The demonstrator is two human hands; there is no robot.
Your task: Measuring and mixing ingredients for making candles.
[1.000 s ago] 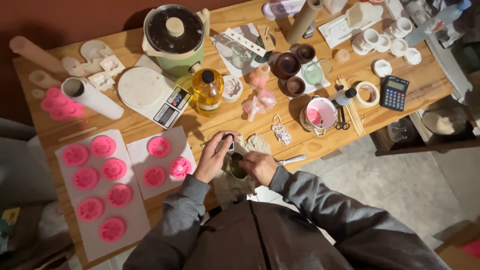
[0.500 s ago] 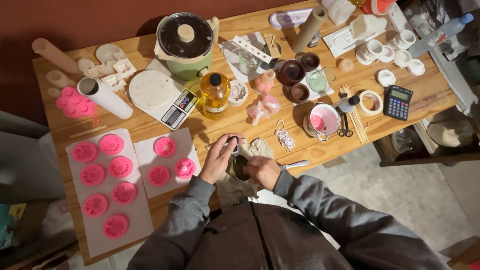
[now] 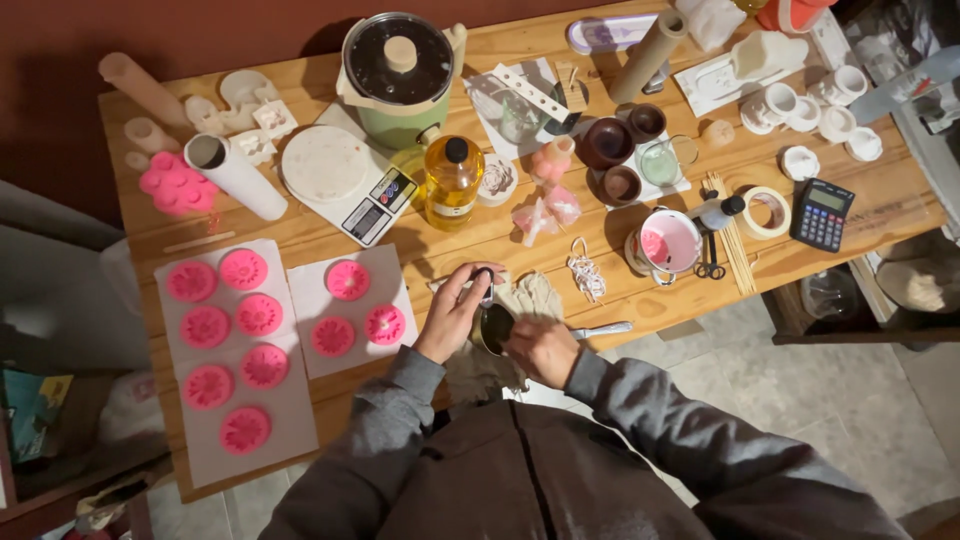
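Gripping a small dark cup point(image 3: 493, 325) at its rim, the right hand point(image 3: 540, 348) stays clamped while the left hand point(image 3: 452, 312) pinches a small ring point(image 3: 485, 273) just above.

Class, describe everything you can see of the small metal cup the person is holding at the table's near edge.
The small metal cup is dark and shiny, seemingly steel, with a round open mouth tilted toward the camera. Its inside looks dark; any contents cannot be made out. The right hand grips it from the side, and the left hand holds its rim, fingertips pinching something small above it. It sits over a crumpled beige cloth on the wooden table, beside a metal spoon.
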